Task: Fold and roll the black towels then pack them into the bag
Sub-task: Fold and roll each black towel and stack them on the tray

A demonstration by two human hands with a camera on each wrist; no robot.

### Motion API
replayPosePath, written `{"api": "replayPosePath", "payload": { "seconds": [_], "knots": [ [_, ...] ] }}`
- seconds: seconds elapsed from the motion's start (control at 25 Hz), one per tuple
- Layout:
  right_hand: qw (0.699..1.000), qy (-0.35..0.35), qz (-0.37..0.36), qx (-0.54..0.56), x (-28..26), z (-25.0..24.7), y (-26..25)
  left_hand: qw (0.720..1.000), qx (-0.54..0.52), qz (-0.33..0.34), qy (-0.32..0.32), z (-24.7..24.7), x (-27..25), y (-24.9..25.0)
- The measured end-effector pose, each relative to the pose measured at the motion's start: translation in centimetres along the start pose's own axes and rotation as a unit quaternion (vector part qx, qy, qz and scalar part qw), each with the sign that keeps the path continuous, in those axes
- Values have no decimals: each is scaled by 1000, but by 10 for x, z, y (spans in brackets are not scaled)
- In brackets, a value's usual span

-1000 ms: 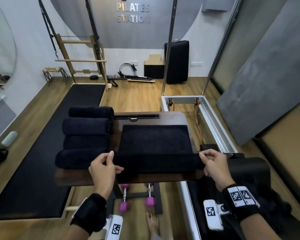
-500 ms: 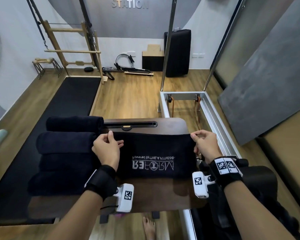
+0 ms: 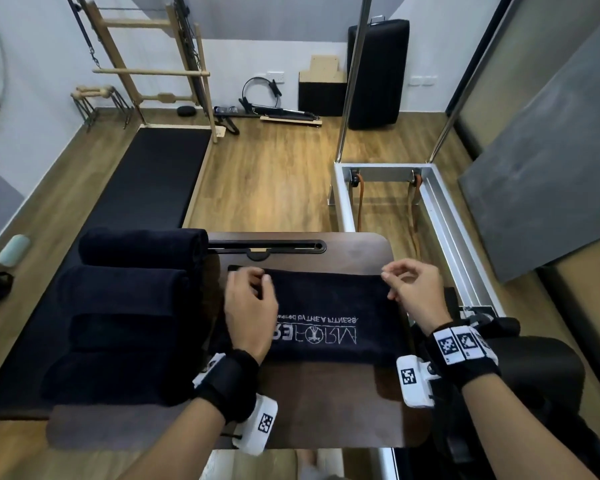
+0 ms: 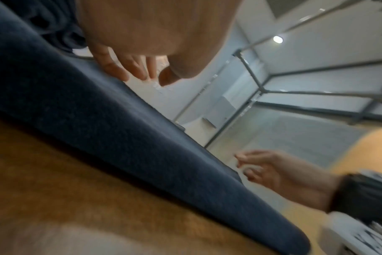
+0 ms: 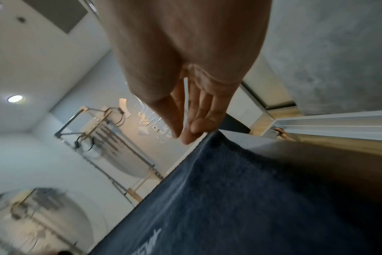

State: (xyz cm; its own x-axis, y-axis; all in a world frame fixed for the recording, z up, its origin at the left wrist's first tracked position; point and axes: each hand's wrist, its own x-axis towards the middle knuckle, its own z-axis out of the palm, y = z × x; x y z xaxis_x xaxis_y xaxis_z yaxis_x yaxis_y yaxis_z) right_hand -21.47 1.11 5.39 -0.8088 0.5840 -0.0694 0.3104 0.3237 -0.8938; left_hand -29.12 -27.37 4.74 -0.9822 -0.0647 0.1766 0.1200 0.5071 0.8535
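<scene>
Folded black terry towel with white printed logo [image 3: 329, 317] lying flat on dark brown wooden tabletop [image 3: 309, 403], roughly centred, logo upside down from head view. Towel's far edge just short of black slotted groove [image 3: 267, 247] at tabletop's far side.

Left hand [image 3: 248, 306] over towel's far-left corner. Fingers loosely bent, spread apart in left wrist view [image 4: 129, 69], tips at or just above the fabric; no fabric visibly pinched. Contact with towel unclear.

Right hand [image 3: 416, 292] over towel's far-right corner. Thumb and index close together, other fingers relaxed. In right wrist view [image 5: 194, 112] fingers mostly straight, tips right at towel's corner edge, nothing gripped that can be seen.

Four rolled black towels [image 3: 129, 306] stacked in a row along tabletop's left side, left of the folded towel, nearest roll hanging past tabletop's left edge. Second-farthest roll touching or nearly touching folded towel's left edge; cannot tell which.

Black wrist straps with white tagged camera modules [image 3: 414, 379] on both wrists.

Beyond tabletop: silver metal reformer frame [image 3: 440, 202] on wooden floor to the far right, black floor mat [image 3: 153, 174] to the far left, wooden ladder barrel frame [image 3: 146, 71] against white wall. Dark padded equipment [image 3: 548, 368] right of tabletop. Bag not identifiable.
</scene>
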Motion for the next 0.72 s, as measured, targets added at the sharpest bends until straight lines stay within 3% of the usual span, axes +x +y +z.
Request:
{"api": "replayPosePath", "payload": {
  "seconds": [0.08, 0.16, 0.24, 0.48, 0.64, 0.72],
  "knots": [
    [995, -73, -34, -61, -8, 6, -3, 986, -46, 54, -154, 4, -25, 11],
    [981, -92, -62, -160, -17, 9, -5, 942, -41, 68, -325, 6, -48, 17],
    [969, -91, -79, -214, -26, 6, -9, 909, 52, 125, -394, 8, -61, 13],
    [936, -167, -77, -299, -86, -4, -16, 875, 256, 270, -310, -8, -47, 8],
    [937, -262, -108, -202, -149, 11, -17, 836, 356, 294, -294, -28, -52, -12],
    [951, -244, -126, -141, -175, 21, -11, 827, 380, 274, -312, -38, -71, -24]
  ]
}}
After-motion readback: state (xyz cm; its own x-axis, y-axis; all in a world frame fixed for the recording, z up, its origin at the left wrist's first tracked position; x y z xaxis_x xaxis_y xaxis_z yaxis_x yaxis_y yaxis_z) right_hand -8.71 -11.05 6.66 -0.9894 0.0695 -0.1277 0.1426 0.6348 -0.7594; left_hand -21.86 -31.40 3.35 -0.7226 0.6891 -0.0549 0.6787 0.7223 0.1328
